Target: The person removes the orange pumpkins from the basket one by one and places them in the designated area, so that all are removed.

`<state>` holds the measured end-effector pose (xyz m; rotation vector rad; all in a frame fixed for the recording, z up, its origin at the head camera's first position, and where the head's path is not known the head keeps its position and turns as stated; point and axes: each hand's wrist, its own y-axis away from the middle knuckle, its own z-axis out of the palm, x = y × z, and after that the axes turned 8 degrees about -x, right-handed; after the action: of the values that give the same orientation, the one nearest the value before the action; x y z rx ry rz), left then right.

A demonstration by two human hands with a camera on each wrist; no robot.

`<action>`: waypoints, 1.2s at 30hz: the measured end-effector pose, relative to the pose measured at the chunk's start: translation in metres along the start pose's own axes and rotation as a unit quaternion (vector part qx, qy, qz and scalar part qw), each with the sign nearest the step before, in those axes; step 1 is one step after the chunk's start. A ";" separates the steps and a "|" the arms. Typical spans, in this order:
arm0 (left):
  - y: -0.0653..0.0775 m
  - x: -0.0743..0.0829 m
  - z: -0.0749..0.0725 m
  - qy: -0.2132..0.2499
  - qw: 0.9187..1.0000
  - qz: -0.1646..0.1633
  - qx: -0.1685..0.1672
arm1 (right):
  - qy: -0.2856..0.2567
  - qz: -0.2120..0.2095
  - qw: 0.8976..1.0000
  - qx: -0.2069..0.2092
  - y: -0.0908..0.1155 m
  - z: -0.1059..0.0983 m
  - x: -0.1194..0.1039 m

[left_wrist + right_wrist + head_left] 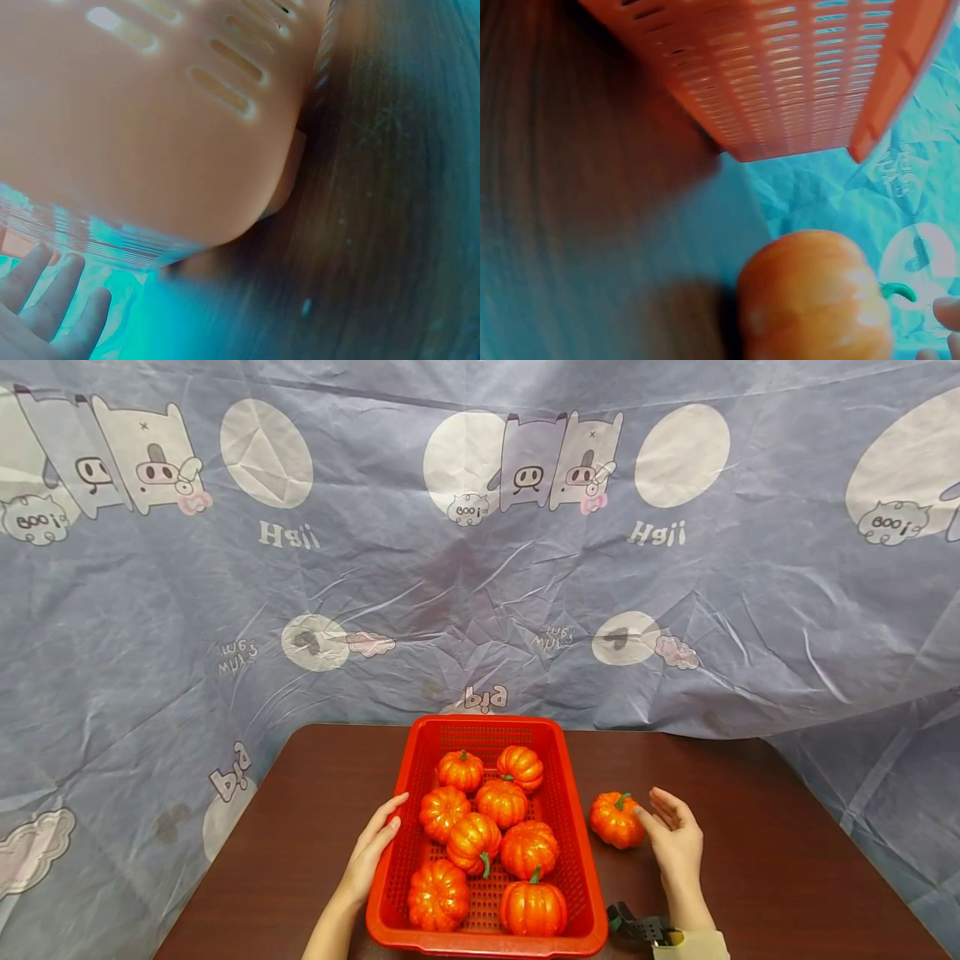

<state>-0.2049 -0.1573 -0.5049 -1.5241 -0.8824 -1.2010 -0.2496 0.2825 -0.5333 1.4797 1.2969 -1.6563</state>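
Note:
A red plastic basket (480, 946) with slotted walls stands on the table, holding several glossy orange pumpkins (529, 850) with green stems. At its left rim is my left hand (365, 852), thumb and fingers extended; whether they press on the rim I cannot tell. The left wrist view has these spread fingers (64, 289) beside the basket's wall (150, 135). One more pumpkin (617, 820) lies on the table right of the basket. My right hand (677, 842) is just right of this pumpkin, fingers loosely bent and thumb close to its side, holding nothing.
The dark brown wooden table (757, 860) extends to both sides of the basket. A black strap-like device (637, 928) is by the right wrist, near the basket's front right corner. Behind the table hangs a grey-blue printed cloth (480, 585).

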 end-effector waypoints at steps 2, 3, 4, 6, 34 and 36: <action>0.000 0.000 0.000 0.003 1.000 0.002 -0.001 | 0.000 0.004 1.000 0.001 -0.005 -0.003 0.005; 0.000 0.000 0.000 0.004 1.000 0.003 -0.001 | -0.006 0.002 1.000 -0.001 -0.007 -0.005 0.007; 0.000 0.000 0.000 0.005 1.000 0.003 -0.001 | -0.007 -0.004 1.000 -0.009 -0.009 -0.006 0.007; 0.000 0.000 0.000 0.008 1.000 0.003 -0.001 | -0.016 -0.012 1.000 -0.024 -0.013 -0.008 0.008; 0.000 0.001 0.001 0.008 1.000 0.000 -0.003 | -0.034 -0.071 0.963 -0.259 0.006 0.056 -0.180; 0.001 0.001 0.001 0.011 1.000 0.000 -0.002 | -0.037 -0.075 0.958 -0.274 0.009 0.067 -0.183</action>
<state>-0.2039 -0.1567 -0.5045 -1.5112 -0.8656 -1.2197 -0.2268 0.1844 -0.3659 0.9975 1.6870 -1.2723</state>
